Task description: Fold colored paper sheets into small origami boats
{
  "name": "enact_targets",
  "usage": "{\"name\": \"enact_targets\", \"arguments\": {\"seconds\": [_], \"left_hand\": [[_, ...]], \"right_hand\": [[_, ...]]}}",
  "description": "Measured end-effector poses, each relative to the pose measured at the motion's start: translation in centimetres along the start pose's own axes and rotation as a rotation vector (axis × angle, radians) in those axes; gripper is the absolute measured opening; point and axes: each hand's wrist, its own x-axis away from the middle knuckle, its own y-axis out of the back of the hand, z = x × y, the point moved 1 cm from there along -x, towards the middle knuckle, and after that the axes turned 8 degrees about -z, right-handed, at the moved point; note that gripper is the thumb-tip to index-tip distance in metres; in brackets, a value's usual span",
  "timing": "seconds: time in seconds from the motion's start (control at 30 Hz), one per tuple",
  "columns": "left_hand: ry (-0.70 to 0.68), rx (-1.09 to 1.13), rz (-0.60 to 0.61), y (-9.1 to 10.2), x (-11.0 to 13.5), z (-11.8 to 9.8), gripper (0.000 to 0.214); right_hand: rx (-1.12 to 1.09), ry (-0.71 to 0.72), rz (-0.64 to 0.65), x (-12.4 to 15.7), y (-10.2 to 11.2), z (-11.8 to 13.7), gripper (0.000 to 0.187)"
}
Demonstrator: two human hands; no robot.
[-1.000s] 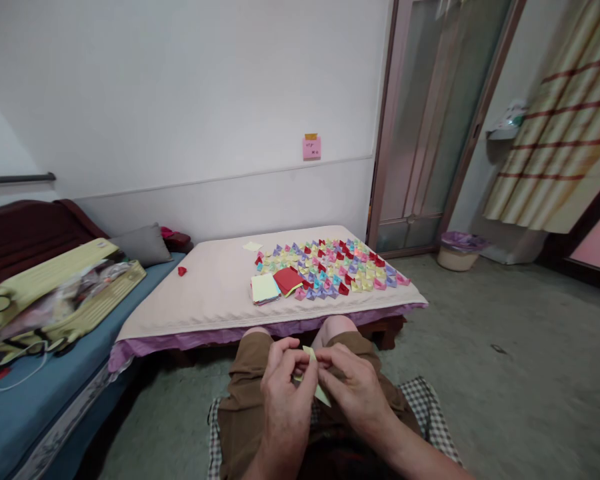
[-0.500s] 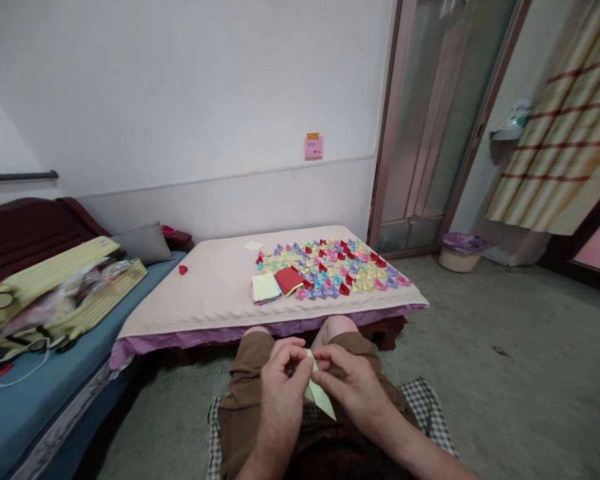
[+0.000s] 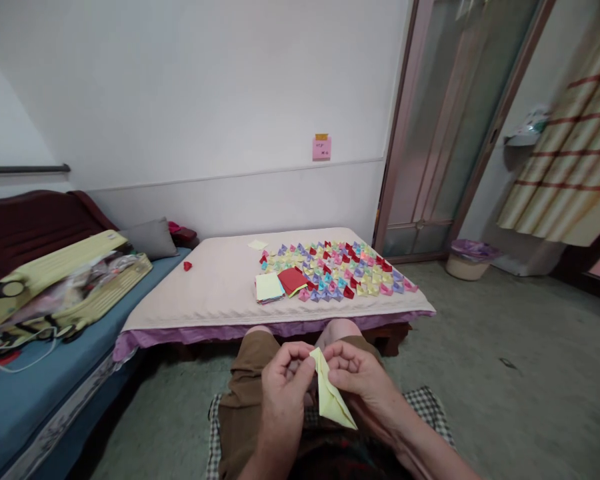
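A folded piece of pale yellow paper [image 3: 331, 395] is held above my lap, its pointed lower end hanging down to the right. My left hand [image 3: 287, 377] pinches its upper left edge between thumb and fingers. On the other side, my right hand [image 3: 353, 373] grips the upper right edge, thumb on the near face. Both hands are closed on the paper, and some fingertips are hidden behind it. Beyond my knees, a stack of paper squares [image 3: 269, 287] with a pale yellow top lies on the covered bed, beside some red paper [image 3: 292, 281].
Rows of small folded paper pieces [image 3: 350, 267] in several colours cover the right part of the bed [image 3: 195, 310]. One red folded piece [image 3: 187, 266] lies apart at left. An open yellow suitcase [image 3: 75, 280] rests on the blue mattress. A lined bin [image 3: 470, 260] stands at right.
The folded paper has turned so that more of its broad face shows, and its tip has swung down and right. Both hands still hold it. The view has shifted slightly left.
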Motion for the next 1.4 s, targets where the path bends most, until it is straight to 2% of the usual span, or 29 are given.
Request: {"name": "enact_targets", "arguments": {"seconds": [0.13,0.27,0.43,0.57,0.67,0.77,0.97,1.1,1.17,1.23,1.33,1.4], "left_hand": [[-0.121,-0.038,-0.058,-0.2,0.1,-0.2,0.004],[-0.312,-0.163,-0.102,-0.4,0.3,-0.4,0.003],[-0.492,-0.288,-0.166,-0.3,0.7,-0.4,0.011],[-0.585,-0.375,-0.169,-0.3,1.1,-0.8,0.012],[-0.574,-0.4,-0.145,-0.2,1.3,-1.0,0.012],[-0.503,-0.375,-0.123,-0.1,1.1,-1.1,0.011],[-0.174,-0.207,-0.103,0.0,-0.2,-1.0,0.009],[0.058,0.053,-0.081,-0.2,-0.5,-1.0,0.008],[0.129,0.133,-0.066,-0.3,-0.4,-0.9,0.011],[0.078,0.102,-0.06,-0.3,-0.3,-0.8,0.009],[-0.106,-0.053,-0.074,-0.2,-0.4,-0.6,0.007],[-0.173,-0.123,-0.083,-0.1,-0.4,-0.4,0.011]], "right_hand": [[-0.043,0.007,0.015,-0.1,0.0,-0.4,0.03],[-0.062,0.015,0.028,-0.1,-0.2,-0.6,0.029],[-0.08,0.031,0.028,-0.2,-0.4,-0.9,0.026],[-0.082,0.031,0.019,-0.4,-0.2,-1.2,0.026],[-0.069,0.034,0.02,-0.5,0.1,-1.4,0.026],[-0.068,0.032,0.027,-0.6,0.3,-1.5,0.027],[-0.074,0.018,0.013,-0.7,0.3,-1.3,0.033],[-0.082,0.007,0.001,-0.7,0.3,-1.0,0.034],[-0.105,-0.01,0.022,-0.8,0.2,-1.0,0.036],[-0.135,-0.031,0.046,-0.9,0.2,-1.1,0.036],[-0.184,-0.05,0.066,-1.2,0.3,-1.5,0.035],[-0.203,-0.056,0.067,-1.3,0.5,-1.8,0.033]]}}
